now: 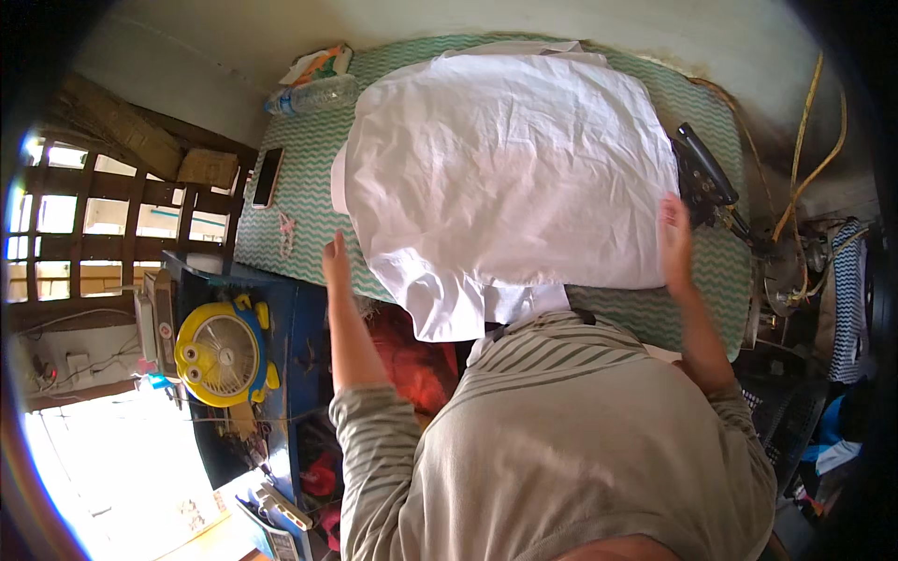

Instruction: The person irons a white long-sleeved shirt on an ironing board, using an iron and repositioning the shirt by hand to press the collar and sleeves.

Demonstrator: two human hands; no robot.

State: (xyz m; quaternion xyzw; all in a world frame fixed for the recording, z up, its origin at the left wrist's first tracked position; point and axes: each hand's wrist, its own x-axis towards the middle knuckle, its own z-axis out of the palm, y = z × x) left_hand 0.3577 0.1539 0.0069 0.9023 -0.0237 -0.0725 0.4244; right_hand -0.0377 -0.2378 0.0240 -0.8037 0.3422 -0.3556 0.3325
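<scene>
A white garment [512, 168], creased in places, lies spread over a table covered with green-and-white zigzag cloth [302, 154]. Part of it hangs over the near table edge towards my body. My left hand [337, 261] is raised beside the garment's left side, holding nothing that I can see. At the garment's right edge is my right hand [675, 242], its fingers extended along the fabric; whether they pinch it cannot be told. Just beyond that hand, a clothes iron with a black handle [707, 165] rests at the table's right side, partly hidden by the garment.
A plastic bottle [316, 96], a smartphone [268, 177] and a small pink item [286, 235] lie on the table's left part. A yellow and blue fan [221, 354] stands at the lower left. Cords [803, 168] hang at the right, near a black plastic basket [786, 414].
</scene>
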